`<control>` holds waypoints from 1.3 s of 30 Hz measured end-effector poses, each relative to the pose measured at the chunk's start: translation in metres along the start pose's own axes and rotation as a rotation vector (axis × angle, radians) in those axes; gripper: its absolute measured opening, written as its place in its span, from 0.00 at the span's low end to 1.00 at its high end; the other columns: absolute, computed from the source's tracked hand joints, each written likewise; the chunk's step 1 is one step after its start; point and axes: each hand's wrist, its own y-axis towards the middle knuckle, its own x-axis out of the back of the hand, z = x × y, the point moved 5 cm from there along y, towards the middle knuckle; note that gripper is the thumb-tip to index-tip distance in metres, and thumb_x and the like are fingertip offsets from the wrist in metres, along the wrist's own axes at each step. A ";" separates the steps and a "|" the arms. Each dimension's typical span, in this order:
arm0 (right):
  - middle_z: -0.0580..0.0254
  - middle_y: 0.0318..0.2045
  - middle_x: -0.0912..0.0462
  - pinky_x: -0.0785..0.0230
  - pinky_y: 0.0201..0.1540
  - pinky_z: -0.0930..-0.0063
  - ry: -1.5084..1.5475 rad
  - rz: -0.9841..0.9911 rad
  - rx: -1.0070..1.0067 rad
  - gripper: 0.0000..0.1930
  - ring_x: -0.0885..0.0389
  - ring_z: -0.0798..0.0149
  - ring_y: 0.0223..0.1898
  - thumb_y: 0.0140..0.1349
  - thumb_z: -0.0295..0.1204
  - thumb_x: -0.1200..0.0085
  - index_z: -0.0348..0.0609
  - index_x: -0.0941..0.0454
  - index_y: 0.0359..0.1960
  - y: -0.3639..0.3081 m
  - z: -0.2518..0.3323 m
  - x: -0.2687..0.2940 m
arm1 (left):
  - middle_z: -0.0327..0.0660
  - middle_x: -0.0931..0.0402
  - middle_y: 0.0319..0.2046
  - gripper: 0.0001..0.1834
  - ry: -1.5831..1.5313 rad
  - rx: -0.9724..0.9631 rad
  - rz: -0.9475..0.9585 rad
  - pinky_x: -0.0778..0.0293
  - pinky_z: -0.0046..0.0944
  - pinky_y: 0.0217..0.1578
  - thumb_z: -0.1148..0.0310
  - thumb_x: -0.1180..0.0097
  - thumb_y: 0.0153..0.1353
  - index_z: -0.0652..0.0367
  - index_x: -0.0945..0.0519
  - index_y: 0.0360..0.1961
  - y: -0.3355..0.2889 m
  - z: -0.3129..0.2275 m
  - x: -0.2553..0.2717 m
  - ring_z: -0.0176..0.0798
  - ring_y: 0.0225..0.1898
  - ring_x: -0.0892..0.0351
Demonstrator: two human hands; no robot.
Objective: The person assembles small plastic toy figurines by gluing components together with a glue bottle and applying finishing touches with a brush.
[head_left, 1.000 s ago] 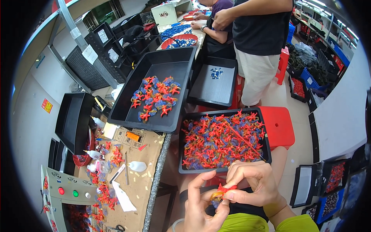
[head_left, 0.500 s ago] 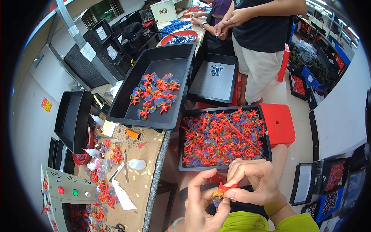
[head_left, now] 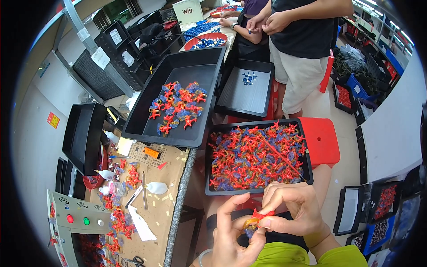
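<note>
Between my two hands is a small plastic figure [head_left: 255,220], red at the top with translucent yellow and blue parts below. My left hand [head_left: 235,240] pinches its lower, yellow and blue end between thumb and fingers, the index finger raised. With thumb and fingertips, my right hand [head_left: 296,211] grips the red part from the right. Fingers cover some of the figure. Just beyond my hands, a black tray [head_left: 231,192] over my lap is heaped with similar figures, and a thin red stick [head_left: 284,158] lies across them.
A larger black tray [head_left: 178,139] with a small pile of figures stands on the left workbench [head_left: 164,236]. Glue bottles [head_left: 157,188], a knife [head_left: 134,196] and scissors [head_left: 137,260] lie there beside a machine [head_left: 66,204]. A red stool [head_left: 318,140] and a standing co-worker [head_left: 302,40] are ahead.
My hands keep almost the same grip and place on the figure. The standing co-worker's hands have shifted slightly, and the whole view has moved a little.
</note>
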 end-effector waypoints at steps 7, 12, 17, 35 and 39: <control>0.59 0.25 0.19 0.33 0.36 0.74 0.007 -0.002 -0.006 0.05 0.22 0.66 0.28 0.49 0.19 0.39 0.36 0.23 0.27 -0.001 0.000 0.000 | 0.42 0.33 0.48 0.34 0.056 -0.023 0.011 0.32 0.28 0.40 0.82 0.49 0.58 0.60 0.47 0.63 0.000 0.000 0.001 0.31 0.41 0.26; 0.59 0.25 0.19 0.32 0.35 0.75 0.013 -0.007 -0.018 0.05 0.22 0.66 0.28 0.49 0.19 0.39 0.36 0.23 0.27 -0.001 -0.001 0.000 | 0.41 0.34 0.49 0.33 -0.133 0.027 -0.035 0.31 0.28 0.39 0.82 0.49 0.58 0.61 0.47 0.63 -0.001 0.005 0.002 0.30 0.40 0.26; 0.59 0.25 0.19 0.32 0.35 0.75 0.012 -0.012 -0.002 0.06 0.21 0.66 0.28 0.48 0.19 0.38 0.36 0.23 0.26 0.000 -0.002 0.001 | 0.42 0.36 0.51 0.33 0.049 0.004 0.006 0.31 0.28 0.40 0.82 0.49 0.57 0.61 0.47 0.63 0.000 0.002 0.001 0.30 0.41 0.26; 0.59 0.25 0.19 0.33 0.37 0.74 0.029 -0.010 -0.021 0.05 0.21 0.66 0.29 0.49 0.19 0.39 0.36 0.23 0.27 0.001 -0.003 0.001 | 0.43 0.32 0.49 0.34 -0.056 0.035 -0.010 0.30 0.30 0.41 0.81 0.49 0.58 0.59 0.48 0.64 0.001 0.007 0.001 0.33 0.41 0.24; 0.59 0.25 0.19 0.33 0.35 0.75 0.031 -0.020 -0.025 0.05 0.22 0.65 0.29 0.49 0.20 0.39 0.35 0.22 0.28 0.000 -0.004 0.002 | 0.43 0.31 0.47 0.34 -0.001 0.006 -0.016 0.30 0.30 0.40 0.82 0.49 0.58 0.60 0.48 0.63 0.002 0.002 0.000 0.33 0.40 0.24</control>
